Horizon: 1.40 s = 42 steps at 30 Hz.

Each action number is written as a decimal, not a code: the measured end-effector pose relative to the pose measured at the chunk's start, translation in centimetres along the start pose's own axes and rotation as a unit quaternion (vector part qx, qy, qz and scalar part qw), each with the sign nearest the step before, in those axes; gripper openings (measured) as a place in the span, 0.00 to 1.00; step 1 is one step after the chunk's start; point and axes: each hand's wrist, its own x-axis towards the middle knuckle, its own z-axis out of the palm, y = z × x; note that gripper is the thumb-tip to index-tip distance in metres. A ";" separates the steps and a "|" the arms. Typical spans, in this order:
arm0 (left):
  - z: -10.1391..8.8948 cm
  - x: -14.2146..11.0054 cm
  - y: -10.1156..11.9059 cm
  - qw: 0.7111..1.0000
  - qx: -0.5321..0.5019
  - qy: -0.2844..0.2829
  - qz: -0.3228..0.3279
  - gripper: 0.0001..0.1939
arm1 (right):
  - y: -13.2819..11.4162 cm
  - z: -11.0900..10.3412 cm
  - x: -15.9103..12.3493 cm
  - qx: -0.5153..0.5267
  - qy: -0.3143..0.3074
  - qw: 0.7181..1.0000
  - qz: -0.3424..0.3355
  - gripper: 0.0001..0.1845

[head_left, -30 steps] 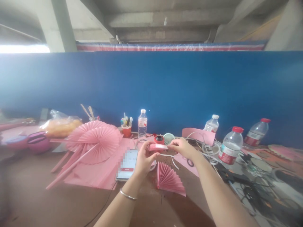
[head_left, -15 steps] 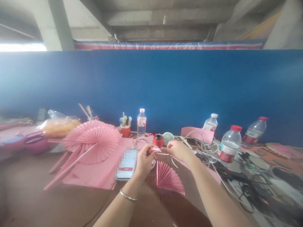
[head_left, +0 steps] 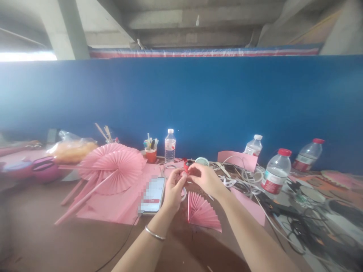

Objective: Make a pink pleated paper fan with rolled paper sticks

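1. Blue wall point(head_left: 181, 102) spans mid-frame.
2. Left hand point(head_left: 174, 188) and right hand point(head_left: 208, 180) meet at centre, fingers curled; any grip, I can't tell.
3. Fan point(head_left: 202, 213) lies lower centre; keeping wrists off its pleats seems wise.

Head camera looks forward — down at both hands point(head_left: 173, 188) point(head_left: 207, 180).

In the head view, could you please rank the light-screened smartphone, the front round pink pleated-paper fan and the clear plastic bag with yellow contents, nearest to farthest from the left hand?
1. Light-screened smartphone: just left of the left hand.
2. Round pink pleated-paper fan: farther left, past the smartphone.
3. Clear plastic bag: farthest left, behind the fan.
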 end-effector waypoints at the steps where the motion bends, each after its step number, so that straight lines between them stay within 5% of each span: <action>1: 0.0 0.1 0.0 1.000 -0.015 0.002 -0.006 0.12 | 0.1 0.1 0.0 -0.002 0.006 1.000 -0.012 0.05; 9: -0.9 0.8 -0.7 0.998 -0.015 0.051 0.024 0.13 | 0.2 1.1 0.0 -0.079 0.072 0.976 -0.191 0.07; 19: -0.8 0.2 -0.3 0.988 0.087 0.094 0.091 0.12 | -0.1 1.8 -0.2 -0.114 0.105 0.977 -0.142 0.09; 42: -0.3 -0.5 -0.1 0.979 0.147 0.123 0.077 0.07 | -0.4 2.7 -0.3 -0.180 0.166 0.966 -0.088 0.08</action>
